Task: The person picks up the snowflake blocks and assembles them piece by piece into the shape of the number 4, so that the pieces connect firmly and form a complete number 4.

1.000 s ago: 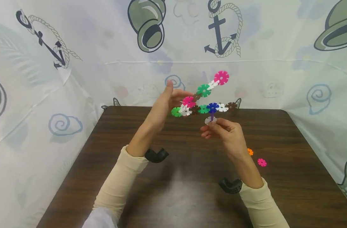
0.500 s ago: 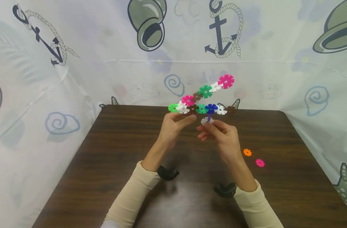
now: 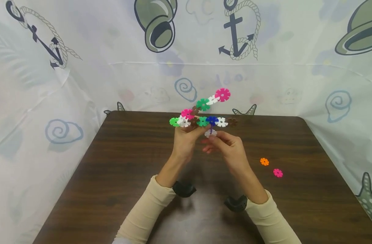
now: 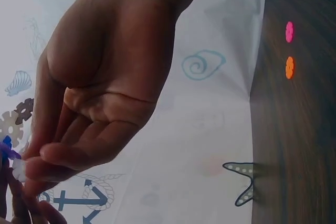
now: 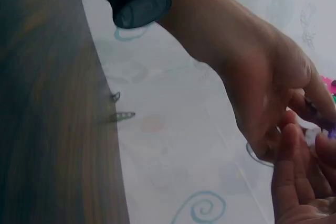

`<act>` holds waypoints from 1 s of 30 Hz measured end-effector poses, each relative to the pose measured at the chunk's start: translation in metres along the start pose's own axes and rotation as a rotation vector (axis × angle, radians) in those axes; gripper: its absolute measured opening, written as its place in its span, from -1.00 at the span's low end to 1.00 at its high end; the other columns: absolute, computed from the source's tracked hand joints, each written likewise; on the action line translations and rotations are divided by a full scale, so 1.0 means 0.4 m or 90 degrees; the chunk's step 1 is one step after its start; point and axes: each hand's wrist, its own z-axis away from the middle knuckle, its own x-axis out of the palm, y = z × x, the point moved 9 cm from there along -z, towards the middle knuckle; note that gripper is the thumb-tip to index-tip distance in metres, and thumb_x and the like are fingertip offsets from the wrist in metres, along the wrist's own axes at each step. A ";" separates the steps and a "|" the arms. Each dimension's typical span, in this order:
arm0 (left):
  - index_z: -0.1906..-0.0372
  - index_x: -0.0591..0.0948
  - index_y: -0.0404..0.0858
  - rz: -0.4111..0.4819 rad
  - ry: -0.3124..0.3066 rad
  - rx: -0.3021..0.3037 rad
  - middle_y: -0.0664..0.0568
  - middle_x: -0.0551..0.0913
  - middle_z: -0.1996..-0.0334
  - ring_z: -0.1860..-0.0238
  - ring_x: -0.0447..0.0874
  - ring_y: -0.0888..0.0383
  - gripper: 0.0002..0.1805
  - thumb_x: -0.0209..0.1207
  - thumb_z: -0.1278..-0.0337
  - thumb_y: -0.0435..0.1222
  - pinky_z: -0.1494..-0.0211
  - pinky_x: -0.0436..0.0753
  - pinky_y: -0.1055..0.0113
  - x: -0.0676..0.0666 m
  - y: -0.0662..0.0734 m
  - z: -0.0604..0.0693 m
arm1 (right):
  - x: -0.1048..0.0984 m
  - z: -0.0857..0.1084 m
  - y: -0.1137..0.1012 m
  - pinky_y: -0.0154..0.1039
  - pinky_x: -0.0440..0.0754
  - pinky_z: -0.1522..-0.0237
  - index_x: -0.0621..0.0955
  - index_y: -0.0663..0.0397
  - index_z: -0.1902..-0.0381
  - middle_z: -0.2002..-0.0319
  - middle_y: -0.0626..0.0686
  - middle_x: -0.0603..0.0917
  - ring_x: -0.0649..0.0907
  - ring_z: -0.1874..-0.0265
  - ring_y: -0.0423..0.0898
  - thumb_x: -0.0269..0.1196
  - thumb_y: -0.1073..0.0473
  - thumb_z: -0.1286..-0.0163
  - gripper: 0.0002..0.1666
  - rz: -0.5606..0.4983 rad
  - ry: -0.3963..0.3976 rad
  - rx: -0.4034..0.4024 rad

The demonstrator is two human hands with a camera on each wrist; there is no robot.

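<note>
A toy of interlocking notched plastic discs is held up over the table, with a blue disc (image 3: 211, 120) in its level row and a large pink disc (image 3: 222, 95) ending a slanting branch. Below the blue one, an upright purple disc (image 3: 211, 128) carries a whitish disc (image 3: 210, 133). My right hand (image 3: 231, 149) pinches that whitish disc between thumb and fingers. Behind and under the row, my left hand (image 3: 184, 142) grips the toy near the purple disc; its fingertips are partly hidden. The right wrist view shows both hands (image 5: 257, 72) meeting around the purple piece.
On the dark wooden table (image 3: 128, 162), an orange disc (image 3: 264, 161) and a pink disc (image 3: 278, 173) lie flat at the right. A white printed cloth (image 3: 198, 51) hangs behind and at the sides. Black wrist cameras (image 3: 184, 189) sit under both wrists.
My left hand has come from beside the toy's left end to underneath it, its thumb now by the purple disc. The toy and my right hand have shifted left and slightly down.
</note>
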 end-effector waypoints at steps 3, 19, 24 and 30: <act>0.17 0.76 0.00 0.001 0.022 -0.003 0.22 0.82 0.31 0.22 0.77 0.28 -0.52 0.28 -0.07 -0.68 0.03 0.71 0.40 -0.008 -0.001 -0.001 | -0.019 0.008 -0.002 -0.14 0.80 0.08 0.61 0.25 -0.22 0.17 0.03 0.85 0.83 0.28 -0.03 0.24 0.18 -0.54 -0.61 0.059 -0.018 0.022; -0.02 0.76 0.00 0.044 0.038 0.031 0.17 0.84 0.14 0.16 0.78 0.23 -0.38 0.28 0.00 -0.73 -0.01 0.76 0.36 -0.019 0.023 -0.004 | -0.578 0.189 -0.001 0.00 0.66 0.05 0.49 0.21 -0.40 -0.22 0.41 0.63 0.68 -0.09 0.19 0.12 -0.28 -0.56 -0.23 0.699 0.107 0.231; -0.02 0.76 -0.02 0.039 0.036 0.041 0.18 0.84 0.10 0.13 0.79 0.23 -0.40 0.29 0.01 -0.71 -0.04 0.76 0.35 -0.022 0.031 -0.002 | -0.674 0.249 0.117 0.36 0.58 -0.03 0.30 0.44 -0.45 -0.27 0.63 0.46 0.54 -0.19 0.54 0.08 -0.25 -0.59 -0.10 0.744 -0.004 0.360; -0.07 0.75 -0.09 0.050 0.029 0.041 0.16 0.83 0.05 0.08 0.79 0.22 -0.40 0.29 0.00 -0.72 -0.09 0.75 0.33 -0.019 0.030 -0.007 | -0.699 0.262 0.183 0.35 0.59 -0.05 0.35 0.48 -0.40 -0.22 0.63 0.49 0.58 -0.12 0.50 0.18 -0.17 -0.55 -0.15 0.723 -0.014 0.348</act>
